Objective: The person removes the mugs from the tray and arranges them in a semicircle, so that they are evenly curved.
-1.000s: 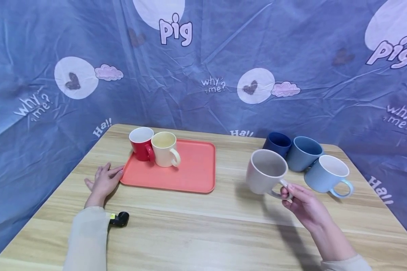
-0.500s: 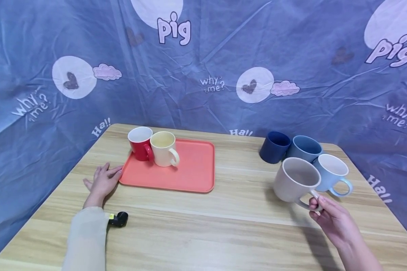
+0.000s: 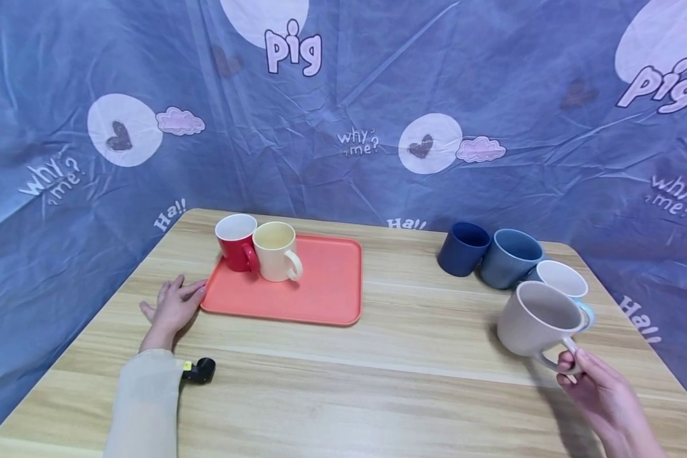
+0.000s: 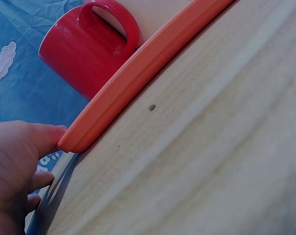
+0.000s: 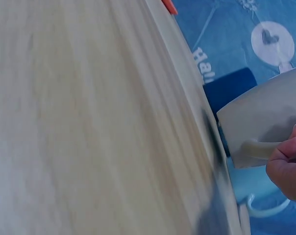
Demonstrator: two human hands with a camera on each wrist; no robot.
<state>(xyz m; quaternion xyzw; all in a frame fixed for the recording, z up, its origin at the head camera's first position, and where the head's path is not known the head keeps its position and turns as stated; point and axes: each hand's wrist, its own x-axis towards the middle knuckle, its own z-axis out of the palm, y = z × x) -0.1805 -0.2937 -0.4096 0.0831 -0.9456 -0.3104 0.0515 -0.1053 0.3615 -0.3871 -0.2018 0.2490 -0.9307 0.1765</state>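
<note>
My right hand point(image 3: 607, 394) pinches the handle of a beige-grey mug point(image 3: 529, 324), which it holds slightly tilted over the table's right side. In the head view this mug overlaps a light blue mug point(image 3: 562, 278) behind it; the right wrist view shows the grey mug's side point(image 5: 265, 117) and fingers on its handle. On the left, my left hand point(image 3: 173, 310) rests on the table with a fingertip against the edge of a coral tray point(image 3: 320, 299). A red mug point(image 3: 236, 245) and a cream mug point(image 3: 275, 254) stand on the tray's left part.
Behind the held mug, a navy mug point(image 3: 464, 251) and a slate-blue mug point(image 3: 509, 259) stand side by side at the table's back right. The wooden table point(image 3: 343, 394) meets a blue printed cloth point(image 3: 343, 114) at the back. A black device point(image 3: 201, 370) juts from the left sleeve.
My right hand has carried the beige-grey mug rightward and toward the front, from left of the blue mugs to before the light blue one. The left hand stays at the tray.
</note>
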